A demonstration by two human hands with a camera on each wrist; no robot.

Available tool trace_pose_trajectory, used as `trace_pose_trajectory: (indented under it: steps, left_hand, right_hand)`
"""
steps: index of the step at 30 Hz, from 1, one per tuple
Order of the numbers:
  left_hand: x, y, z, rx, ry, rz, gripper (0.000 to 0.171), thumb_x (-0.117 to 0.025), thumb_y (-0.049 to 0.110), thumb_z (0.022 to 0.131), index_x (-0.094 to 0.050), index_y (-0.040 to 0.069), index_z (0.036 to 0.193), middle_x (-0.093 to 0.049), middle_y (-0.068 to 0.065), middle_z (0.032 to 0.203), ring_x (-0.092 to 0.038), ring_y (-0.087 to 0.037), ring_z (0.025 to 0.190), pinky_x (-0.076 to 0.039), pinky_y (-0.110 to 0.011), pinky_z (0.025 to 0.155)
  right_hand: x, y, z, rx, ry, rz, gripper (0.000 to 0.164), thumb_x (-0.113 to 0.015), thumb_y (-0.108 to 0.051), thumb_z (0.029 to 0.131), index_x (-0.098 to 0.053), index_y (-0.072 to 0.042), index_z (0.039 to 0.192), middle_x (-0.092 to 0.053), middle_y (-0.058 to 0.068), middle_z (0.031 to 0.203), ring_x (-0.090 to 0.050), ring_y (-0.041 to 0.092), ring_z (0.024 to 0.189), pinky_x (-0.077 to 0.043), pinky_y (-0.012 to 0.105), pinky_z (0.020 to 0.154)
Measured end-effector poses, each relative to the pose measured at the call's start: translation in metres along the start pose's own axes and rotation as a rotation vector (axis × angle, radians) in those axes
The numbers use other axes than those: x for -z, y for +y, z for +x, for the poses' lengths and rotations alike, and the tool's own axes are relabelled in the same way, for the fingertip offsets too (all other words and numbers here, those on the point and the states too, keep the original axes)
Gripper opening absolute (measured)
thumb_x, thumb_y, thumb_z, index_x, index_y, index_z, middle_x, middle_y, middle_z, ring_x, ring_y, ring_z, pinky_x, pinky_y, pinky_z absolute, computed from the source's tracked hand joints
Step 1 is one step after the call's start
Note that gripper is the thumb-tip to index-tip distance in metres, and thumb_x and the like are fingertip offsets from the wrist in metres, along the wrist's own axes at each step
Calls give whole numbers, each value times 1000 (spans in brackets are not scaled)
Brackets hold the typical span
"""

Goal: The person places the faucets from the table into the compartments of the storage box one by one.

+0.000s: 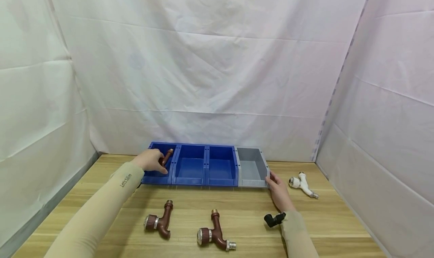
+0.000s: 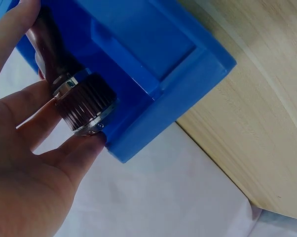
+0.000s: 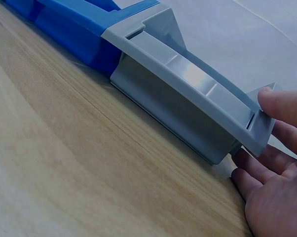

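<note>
My left hand (image 1: 151,161) reaches into the leftmost blue bin (image 1: 157,180) and grips a dark brown tap (image 1: 167,157). In the left wrist view, its fingers and thumb lie around the tap's ribbed knob (image 2: 87,101) and body, inside the blue walls. At the other end of the row, my right hand (image 1: 279,192) holds the front corner of a grey bin (image 1: 252,183). The right wrist view shows that thumb on top of the bin's rim (image 3: 261,126), with the fingers curled under and behind the corner.
Two more blue bins (image 1: 188,180) stand between those. On the wooden table (image 1: 183,209) in front lie a brown tap without a metal nozzle (image 1: 164,222) and another with one (image 1: 216,232). A white tap (image 1: 304,183) lies at the right. White cloth (image 1: 203,81) hangs behind.
</note>
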State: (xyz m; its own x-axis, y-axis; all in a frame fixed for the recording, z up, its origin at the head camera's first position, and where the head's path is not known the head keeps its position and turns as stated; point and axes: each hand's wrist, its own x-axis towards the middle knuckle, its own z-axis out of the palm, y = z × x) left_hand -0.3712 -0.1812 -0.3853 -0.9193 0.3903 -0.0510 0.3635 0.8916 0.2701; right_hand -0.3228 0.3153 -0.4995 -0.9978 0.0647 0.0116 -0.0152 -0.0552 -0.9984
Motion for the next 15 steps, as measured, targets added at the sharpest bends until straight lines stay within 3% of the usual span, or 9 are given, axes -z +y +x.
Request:
trace_pose_trajectory:
  steps: [9,15]
  left_hand:
    - [-4,-1,2,-3,5,20,35,-84,37,73,-60,11,76,-54,-3,76,-49,-19,66,-42,-36,61]
    - [-7,-1,1,5,-7,10,35,-84,36,74,-60,11,75,-54,-3,75,-49,-18,66,-41,-35,60]
  right_hand:
    - [-1,0,2,-1,1,79,59,-47,-8,102,-19,2,153,-22,18,155,-24,25,140,-22,35,113]
    - [-1,0,1,-18,2,41,60,-47,-10,102,-17,0,153,-21,18,156,-23,26,141,-20,39,114]
